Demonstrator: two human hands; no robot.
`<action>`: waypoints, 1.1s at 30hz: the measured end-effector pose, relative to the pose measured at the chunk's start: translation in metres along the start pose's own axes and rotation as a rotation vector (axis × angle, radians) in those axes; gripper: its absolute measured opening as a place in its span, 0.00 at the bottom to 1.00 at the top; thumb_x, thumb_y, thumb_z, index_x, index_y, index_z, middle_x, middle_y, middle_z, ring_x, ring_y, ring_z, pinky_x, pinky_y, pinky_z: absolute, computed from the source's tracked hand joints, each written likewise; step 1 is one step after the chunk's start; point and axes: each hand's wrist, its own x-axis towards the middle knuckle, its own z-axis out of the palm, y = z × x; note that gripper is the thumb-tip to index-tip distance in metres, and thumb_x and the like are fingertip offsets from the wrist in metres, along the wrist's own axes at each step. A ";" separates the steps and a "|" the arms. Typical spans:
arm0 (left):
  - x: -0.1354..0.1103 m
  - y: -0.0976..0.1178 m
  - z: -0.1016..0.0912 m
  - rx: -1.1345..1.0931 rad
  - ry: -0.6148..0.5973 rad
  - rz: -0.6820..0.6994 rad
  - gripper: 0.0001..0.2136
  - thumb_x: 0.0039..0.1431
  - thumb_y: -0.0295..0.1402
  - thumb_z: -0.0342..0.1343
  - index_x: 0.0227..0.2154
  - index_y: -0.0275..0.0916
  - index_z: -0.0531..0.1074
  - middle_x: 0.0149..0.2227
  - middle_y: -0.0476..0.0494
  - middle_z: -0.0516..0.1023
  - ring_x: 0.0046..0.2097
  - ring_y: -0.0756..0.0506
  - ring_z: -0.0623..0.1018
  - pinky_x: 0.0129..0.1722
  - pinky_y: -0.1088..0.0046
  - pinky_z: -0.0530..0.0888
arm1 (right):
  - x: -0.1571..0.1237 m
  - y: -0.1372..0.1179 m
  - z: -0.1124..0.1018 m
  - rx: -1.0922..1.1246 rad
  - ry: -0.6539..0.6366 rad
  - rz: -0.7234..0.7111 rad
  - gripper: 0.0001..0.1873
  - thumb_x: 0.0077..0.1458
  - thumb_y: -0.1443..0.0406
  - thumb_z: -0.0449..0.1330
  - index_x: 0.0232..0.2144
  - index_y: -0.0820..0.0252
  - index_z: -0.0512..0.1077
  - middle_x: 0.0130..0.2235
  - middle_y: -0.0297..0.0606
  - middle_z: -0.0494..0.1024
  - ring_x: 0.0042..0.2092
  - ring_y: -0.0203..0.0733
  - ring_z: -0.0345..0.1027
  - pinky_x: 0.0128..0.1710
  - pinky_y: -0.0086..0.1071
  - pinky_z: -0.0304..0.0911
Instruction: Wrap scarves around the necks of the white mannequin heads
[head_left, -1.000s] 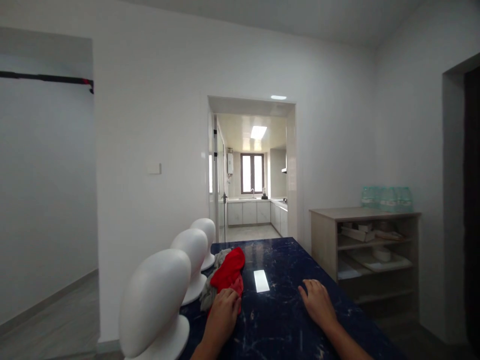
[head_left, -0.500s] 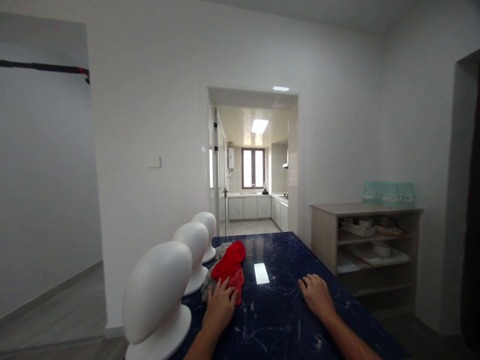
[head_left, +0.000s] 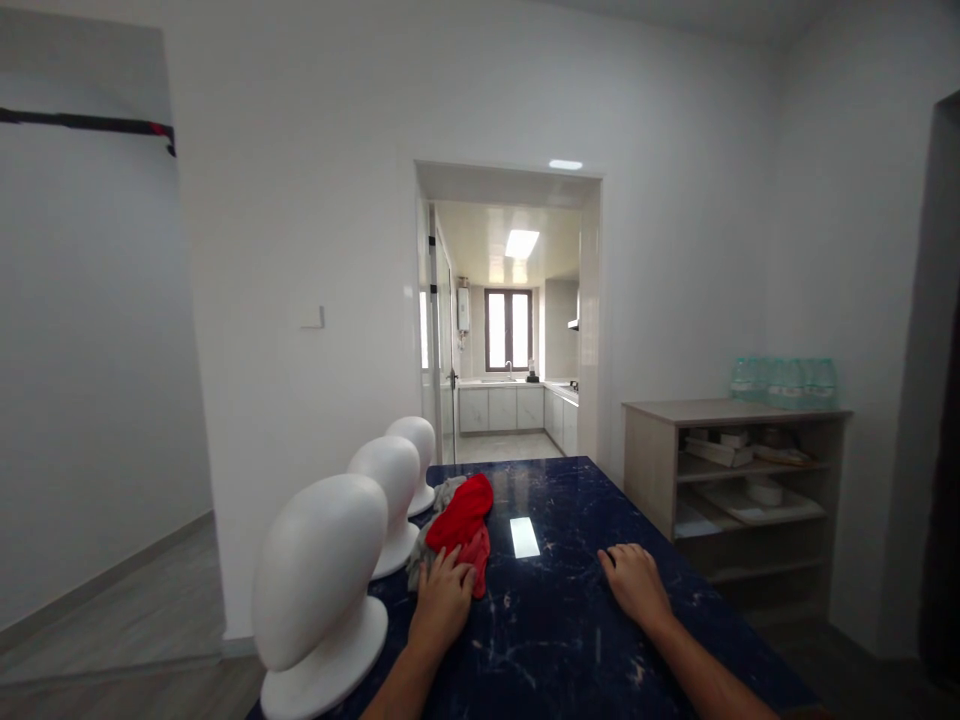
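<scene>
We are noting the left hand (head_left: 442, 602) lying palm down, fingers spread and flat, its fingertips touching the near edge of the red cloth (head_left: 465, 515), gripping nothing. The right hand (head_left: 636, 585) is resting flat and empty on the table (head_left: 555, 640), well apart. The cloth is lying just beside three white heads (head_left: 322, 570), against a grey cloth (head_left: 444, 492)

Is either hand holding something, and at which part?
Nothing is gripped. The left hand lies flat on the near end of the red cloth; the right hand lies flat on the table.
</scene>
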 end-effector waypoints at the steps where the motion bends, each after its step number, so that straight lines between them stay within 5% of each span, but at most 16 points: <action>1: 0.000 0.000 0.000 0.001 0.001 0.002 0.21 0.74 0.40 0.43 0.51 0.45 0.82 0.69 0.42 0.71 0.73 0.33 0.63 0.73 0.38 0.51 | 0.000 0.000 0.001 -0.001 0.002 0.002 0.26 0.74 0.54 0.46 0.42 0.56 0.82 0.48 0.45 0.84 0.54 0.53 0.72 0.58 0.43 0.55; 33: 0.001 -0.001 -0.001 -0.046 -0.066 -0.029 0.23 0.73 0.41 0.41 0.53 0.44 0.82 0.71 0.41 0.68 0.74 0.33 0.61 0.72 0.41 0.57 | 0.001 -0.003 -0.002 0.014 -0.052 0.025 0.28 0.74 0.53 0.44 0.43 0.57 0.82 0.50 0.46 0.83 0.54 0.54 0.72 0.54 0.43 0.58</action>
